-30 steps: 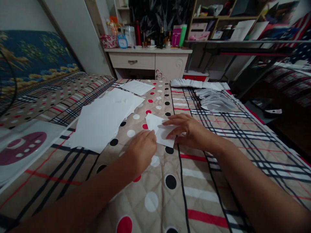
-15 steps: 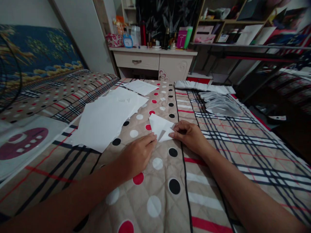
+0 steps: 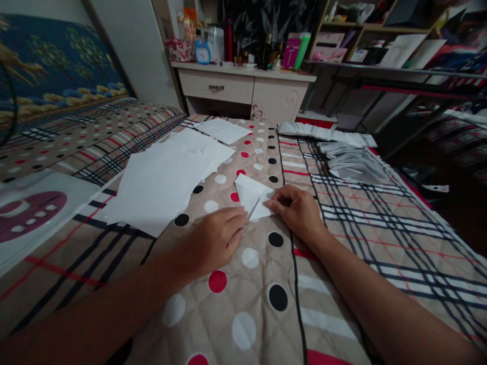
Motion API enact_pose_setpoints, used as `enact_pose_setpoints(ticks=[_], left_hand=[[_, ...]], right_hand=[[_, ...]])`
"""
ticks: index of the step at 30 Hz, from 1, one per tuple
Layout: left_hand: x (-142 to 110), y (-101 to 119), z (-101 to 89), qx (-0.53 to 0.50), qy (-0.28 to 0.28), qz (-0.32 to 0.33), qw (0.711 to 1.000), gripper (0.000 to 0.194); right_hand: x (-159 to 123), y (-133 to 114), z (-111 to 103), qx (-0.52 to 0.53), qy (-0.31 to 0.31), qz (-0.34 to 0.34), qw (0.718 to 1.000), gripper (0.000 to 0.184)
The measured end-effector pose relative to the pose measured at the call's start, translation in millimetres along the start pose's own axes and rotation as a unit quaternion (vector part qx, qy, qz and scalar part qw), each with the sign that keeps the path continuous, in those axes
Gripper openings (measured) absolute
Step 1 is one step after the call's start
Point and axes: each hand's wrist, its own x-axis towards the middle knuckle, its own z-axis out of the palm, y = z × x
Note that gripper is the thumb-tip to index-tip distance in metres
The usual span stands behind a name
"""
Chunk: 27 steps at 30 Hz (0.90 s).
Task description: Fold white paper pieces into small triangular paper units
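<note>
**Monitor:** Report the position of the workpiece.

**Operator:** On my feed, the small white paper (image 3: 248,188) lies on the patterned bedcover (image 3: 247,309), between the two hands. It is folded, with a dark, narrow gap showing at its near side.

**Monitor:** State the right-hand grip.

**Operator:** I read the right hand (image 3: 299,210) as closed on the paper: thumb and bent fingers pinch its right corner.

**Monitor:** And the left?

**Operator:** The left hand (image 3: 216,235) lies palm down, fingertips at the paper's near-left edge. I cannot tell whether it grips the edge or only presses it.

**Monitor:** List adjacent material.

**Operator:** To the left of the paper, and apart from it, I have a pile of white sheets (image 3: 160,177), with a smaller paper stack (image 3: 224,131) just beyond. At far right, a fanned bundle (image 3: 355,165) lies near a long white row of papers (image 3: 312,131). A clear sleeve with a purple print (image 3: 34,215) lies at the left edge of my view.

**Monitor:** Background?

**Operator:** A pale dresser (image 3: 216,87) stands past the bedcover. On its top I identify a blue clock (image 3: 202,52) and a green tube (image 3: 302,50).
</note>
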Motion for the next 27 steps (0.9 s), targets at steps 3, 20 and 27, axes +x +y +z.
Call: enact_pose_setpoints(ticks=[3, 20, 27], left_hand=[[2.0, 2.3, -1.7, 0.002, -0.019, -0.018, 1.000, 0.034], [12.4, 9.2, -7.0, 0.069, -0.088, -0.010, 0.994, 0.025], [11.4, 7.9, -5.7, 0.058, -0.075, 0.003, 0.995, 0.026]], right_hand=[[-1.2, -1.9, 0.1, -0.019, 0.002, -0.001, 1.000, 0.018], [6.9, -10.0, -0.2, -0.040, -0.036, 0.047, 0.997, 0.016], [11.9, -12.5, -3.0, -0.022, -0.070, 0.062, 0.995, 0.014]])
